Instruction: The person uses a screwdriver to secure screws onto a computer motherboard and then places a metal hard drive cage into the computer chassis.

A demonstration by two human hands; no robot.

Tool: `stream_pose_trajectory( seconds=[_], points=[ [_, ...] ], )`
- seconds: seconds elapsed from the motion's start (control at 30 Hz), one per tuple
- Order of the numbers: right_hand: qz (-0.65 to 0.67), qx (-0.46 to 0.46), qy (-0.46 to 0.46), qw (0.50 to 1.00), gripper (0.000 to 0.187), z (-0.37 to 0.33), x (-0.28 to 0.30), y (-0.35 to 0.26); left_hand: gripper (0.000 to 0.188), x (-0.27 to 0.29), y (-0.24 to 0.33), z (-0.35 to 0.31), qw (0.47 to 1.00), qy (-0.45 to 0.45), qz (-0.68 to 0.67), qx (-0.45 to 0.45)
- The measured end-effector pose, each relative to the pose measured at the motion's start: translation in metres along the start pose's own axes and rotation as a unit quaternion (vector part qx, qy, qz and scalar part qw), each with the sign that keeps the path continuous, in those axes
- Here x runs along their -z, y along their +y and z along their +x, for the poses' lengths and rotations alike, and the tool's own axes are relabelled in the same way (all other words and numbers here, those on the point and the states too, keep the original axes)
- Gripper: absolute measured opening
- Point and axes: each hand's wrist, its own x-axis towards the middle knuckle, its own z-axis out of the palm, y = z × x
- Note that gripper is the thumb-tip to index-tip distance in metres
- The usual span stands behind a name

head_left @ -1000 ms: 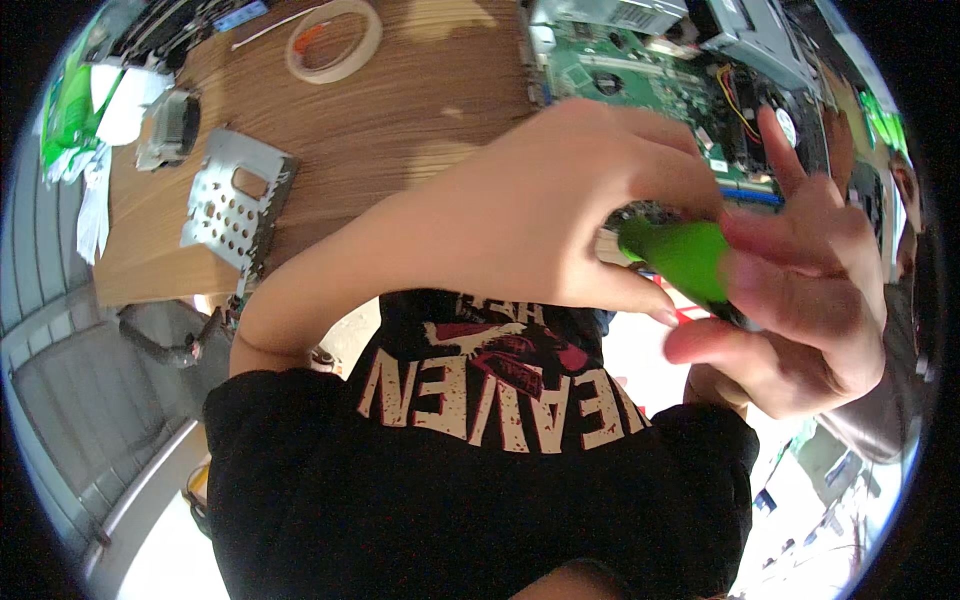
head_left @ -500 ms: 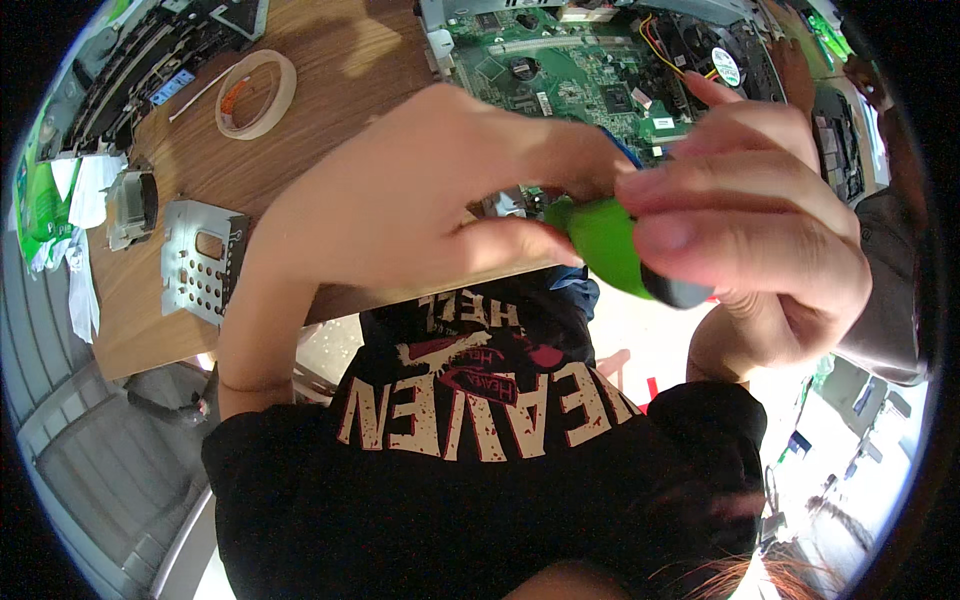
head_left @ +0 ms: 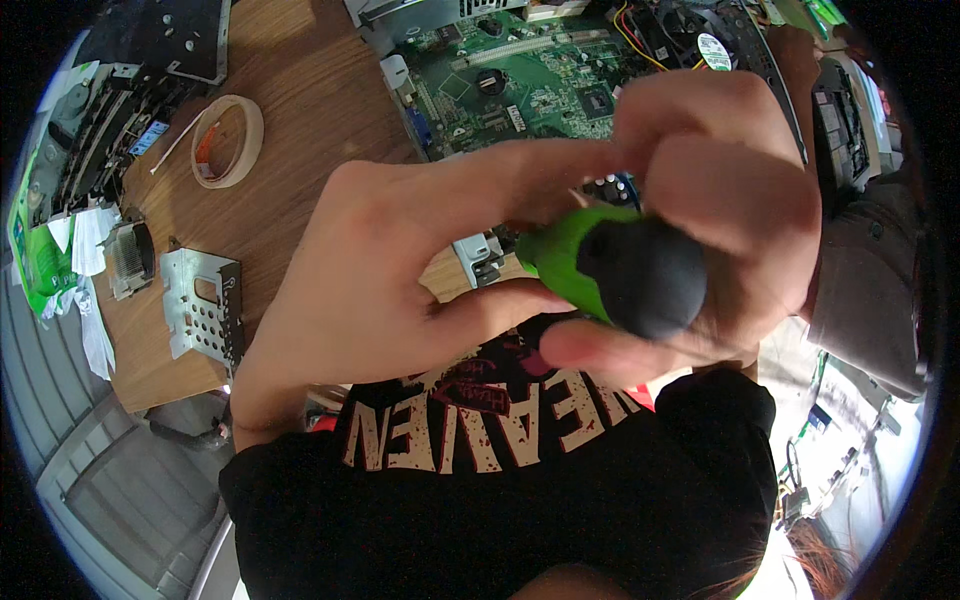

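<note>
A screwdriver with a green and black handle [head_left: 650, 280] is held close to me, its thick black end toward me; its shaft is hidden. My left hand [head_left: 400, 250] pinches the green neck between thumb and forefinger. Around the black end curl the thumb and fingers of my right hand [head_left: 735, 200]. Behind the hands lies a green circuit board [head_left: 545, 90] in an opened metal computer case [head_left: 390, 20]. Part of the board's near side is covered by my hands.
On the wooden table [head_left: 300, 110] at left are a tape roll [head_left: 229, 142], a perforated metal bracket [head_left: 200, 300], a finned heatsink [head_left: 130, 260] and black computer parts [head_left: 110, 130]. A fan [head_left: 690, 45] sits in the case's right side. Another person's arm and trousers [head_left: 870, 280] appear at right.
The screwdriver's black end has swung further toward me and shows more. My right fingers have shifted their grip around it, with the thumb now below. The view has shifted slightly.
</note>
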Motion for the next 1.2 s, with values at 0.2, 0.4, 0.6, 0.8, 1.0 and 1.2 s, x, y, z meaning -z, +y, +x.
stream_pose_trajectory(
  seconds=[0.2, 0.4, 0.6, 0.8, 1.0, 1.2],
  points=[
    [0.235, -0.037, -0.005, 0.971, 0.073, -0.023, 0.0, 0.026, 0.039, 0.034, -0.017, -0.005, 0.991, -0.037, 0.091, -0.088],
    [0.114, -0.144, 0.282, 0.941, 0.064, -0.051, -0.014, 0.001, 0.033, 0.042, -0.021, -0.029, 0.99, 0.072, 0.12, 0.024],
    [0.143, -0.206, 0.52, 0.817, 0.082, -0.063, -0.031, -0.002, 0.02, 0.042, -0.049, -0.034, 0.983, 0.183, 0.022, 0.009],
    [-0.024, -0.305, 0.459, 0.834, 0.085, -0.056, -0.043, -0.004, 0.02, 0.042, -0.055, -0.037, 0.976, 0.21, 0.026, 0.05],
    [-0.113, -0.275, 0.46, 0.837, 0.078, -0.048, -0.047, 0.002, 0.019, 0.045, -0.063, -0.034, 0.976, 0.21, 0.025, 0.05],
    [-0.082, -0.419, 0.311, 0.849, 0.063, -0.08, -0.03, -0.019, 0.019, 0.044, -0.066, -0.036, 0.974, 0.222, 0.023, 0.046]
  ],
)
